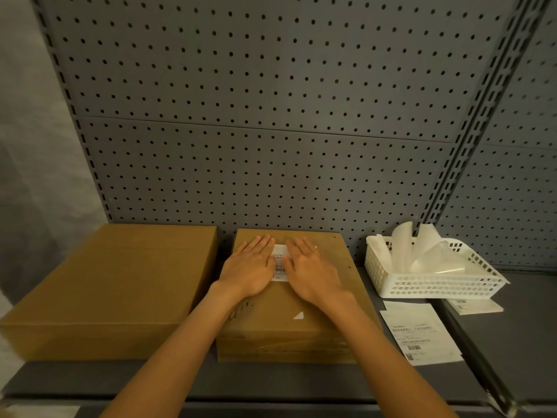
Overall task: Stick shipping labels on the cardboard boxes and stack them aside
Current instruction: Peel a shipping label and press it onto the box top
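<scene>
A brown cardboard box [313, 324] lies in the middle of the grey shelf. A white shipping label [280, 263] with a barcode sits on its top, mostly covered by my hands. My left hand [250, 270] presses flat on the label's left side, fingers straight. My right hand [310, 270] presses flat on its right side. A larger cardboard box [114, 285] with a bare top stands just to the left, close beside the middle box.
A white plastic basket [437, 282] holding curled label backing sheets stands at the right. A loose label sheet [419, 333] lies in front of it, another sheet [473, 306] further right. A grey pegboard wall [271, 116] rises behind. The shelf's front edge [271, 399] is near me.
</scene>
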